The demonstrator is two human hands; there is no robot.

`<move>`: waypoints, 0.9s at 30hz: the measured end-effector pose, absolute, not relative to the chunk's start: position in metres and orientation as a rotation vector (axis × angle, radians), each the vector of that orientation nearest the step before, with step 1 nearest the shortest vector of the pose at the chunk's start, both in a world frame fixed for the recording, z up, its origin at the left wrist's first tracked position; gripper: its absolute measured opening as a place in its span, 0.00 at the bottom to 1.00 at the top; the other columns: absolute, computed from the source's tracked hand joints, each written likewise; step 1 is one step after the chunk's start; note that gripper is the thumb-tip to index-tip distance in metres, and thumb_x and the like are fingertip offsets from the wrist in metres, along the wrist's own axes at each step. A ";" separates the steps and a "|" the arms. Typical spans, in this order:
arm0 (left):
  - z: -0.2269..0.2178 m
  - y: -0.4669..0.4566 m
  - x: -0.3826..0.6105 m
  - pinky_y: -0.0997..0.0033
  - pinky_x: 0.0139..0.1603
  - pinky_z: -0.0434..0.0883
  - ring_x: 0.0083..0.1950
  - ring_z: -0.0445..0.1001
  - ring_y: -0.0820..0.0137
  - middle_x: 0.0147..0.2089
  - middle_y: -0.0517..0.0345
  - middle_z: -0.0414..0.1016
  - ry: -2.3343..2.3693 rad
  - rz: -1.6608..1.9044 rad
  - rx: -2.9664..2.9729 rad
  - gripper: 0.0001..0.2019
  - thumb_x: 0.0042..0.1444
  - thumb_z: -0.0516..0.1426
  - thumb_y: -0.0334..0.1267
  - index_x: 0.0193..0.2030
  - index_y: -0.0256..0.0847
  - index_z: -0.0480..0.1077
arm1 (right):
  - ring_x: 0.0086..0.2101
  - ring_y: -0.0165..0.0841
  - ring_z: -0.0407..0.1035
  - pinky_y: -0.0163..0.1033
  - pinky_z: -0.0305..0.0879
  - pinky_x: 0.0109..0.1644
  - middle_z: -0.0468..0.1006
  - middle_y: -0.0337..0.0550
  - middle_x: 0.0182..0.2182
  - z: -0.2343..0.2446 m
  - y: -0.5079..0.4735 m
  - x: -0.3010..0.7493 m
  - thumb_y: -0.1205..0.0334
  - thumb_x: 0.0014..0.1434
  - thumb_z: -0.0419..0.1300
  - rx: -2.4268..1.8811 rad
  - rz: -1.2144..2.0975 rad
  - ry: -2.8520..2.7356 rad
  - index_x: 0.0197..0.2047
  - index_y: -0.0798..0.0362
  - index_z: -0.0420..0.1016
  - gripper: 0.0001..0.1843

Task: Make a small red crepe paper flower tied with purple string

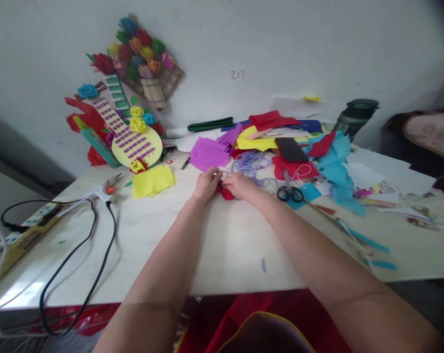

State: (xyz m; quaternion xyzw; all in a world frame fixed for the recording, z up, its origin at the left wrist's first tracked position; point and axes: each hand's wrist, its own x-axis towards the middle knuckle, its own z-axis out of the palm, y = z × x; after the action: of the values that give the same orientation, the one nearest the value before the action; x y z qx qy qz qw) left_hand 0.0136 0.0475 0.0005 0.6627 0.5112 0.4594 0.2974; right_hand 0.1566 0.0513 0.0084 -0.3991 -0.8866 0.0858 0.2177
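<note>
My left hand [207, 183] and my right hand [239, 185] meet over the middle of the white table. Both have their fingers closed in a pinch around a small red paper piece [226, 194], which shows below and between them. A thin strand seems to run between the fingertips, though it is too fine to make out well. Just behind my right hand lies a loose tangle of lilac yarn [251, 164]. Purple crepe paper [210, 153] rests behind my left hand. Black-handled scissors [290, 192] lie to the right of my right hand.
A glue gun [103, 193] with a black cord sits left, beside a power strip [32, 228]. Paper-flower crafts [137, 147] lean on the wall. Yellow crepe paper [153, 181], a phone [291, 149], blue scraps [335, 171] and a dark bottle [356, 120] surround the work area.
</note>
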 end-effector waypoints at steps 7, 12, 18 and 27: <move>-0.005 0.053 0.013 0.77 0.22 0.60 0.20 0.62 0.77 0.19 0.65 0.64 1.267 1.226 1.616 0.06 0.52 0.54 0.39 0.28 0.40 0.63 | 0.36 0.33 0.69 0.36 0.61 0.43 0.77 0.45 0.34 0.005 0.053 0.154 0.70 0.54 0.54 -1.079 0.247 -2.480 0.32 0.53 0.78 0.11; -0.001 0.051 0.011 0.77 0.21 0.61 0.18 0.63 0.77 0.19 0.65 0.64 1.208 1.209 1.492 0.09 0.53 0.54 0.41 0.28 0.39 0.60 | 0.36 0.35 0.69 0.37 0.61 0.41 0.76 0.47 0.33 0.014 0.045 0.151 0.69 0.55 0.54 -1.218 0.195 -2.535 0.31 0.53 0.77 0.10; 0.001 0.048 0.010 0.78 0.20 0.59 0.19 0.60 0.78 0.19 0.66 0.61 1.165 1.211 1.502 0.10 0.52 0.56 0.42 0.28 0.39 0.61 | 0.36 0.39 0.70 0.39 0.61 0.39 0.76 0.55 0.35 0.022 0.033 0.141 0.72 0.55 0.51 -1.295 0.026 -2.617 0.35 0.57 0.76 0.12; 0.003 0.049 0.010 0.78 0.19 0.59 0.17 0.61 0.79 0.20 0.65 0.64 1.132 1.186 1.431 0.12 0.52 0.55 0.46 0.29 0.39 0.61 | 0.39 0.38 0.70 0.38 0.62 0.40 0.76 0.52 0.39 0.016 0.034 0.142 0.69 0.55 0.51 -1.436 0.157 -2.430 0.39 0.55 0.73 0.12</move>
State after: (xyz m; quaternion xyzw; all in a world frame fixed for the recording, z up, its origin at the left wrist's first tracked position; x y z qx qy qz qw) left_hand 0.0101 0.0491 0.0028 0.5824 0.4607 0.4828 0.4642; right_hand 0.1415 0.0340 0.0156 -0.5017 -0.8490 0.0548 0.1568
